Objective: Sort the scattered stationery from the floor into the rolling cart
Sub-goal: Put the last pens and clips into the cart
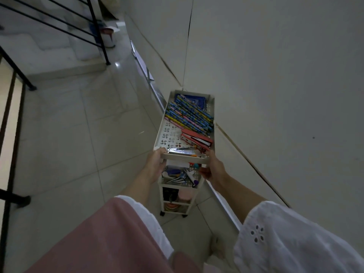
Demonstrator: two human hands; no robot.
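Rolling cart (pixel 160 133) beside wall (pixel 275 75), floor (pixel 78 134) leftward, left hand (pixel 156 164), right hand (pixel 213 168) curled round rim

Rolling cart (pixel 171 134): cream plastic, matt, perforated trays.
Floor (pixel 78 125): pale tile, smooth, glossy.
Stapler (pixel 199 139): red casing, probably painted metal; bright steel insert.
Pencils (pixel 189 115): printed glossy wrap.
Railing (pixel 11 115): black metal, matt.
Sleeve (pixel 275 243): white eyelet cloth.

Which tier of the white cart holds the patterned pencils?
The top white perforated tray, gripped at its near end by the left hand and right hand. The patterned pencils lie there; lower tiers show none.
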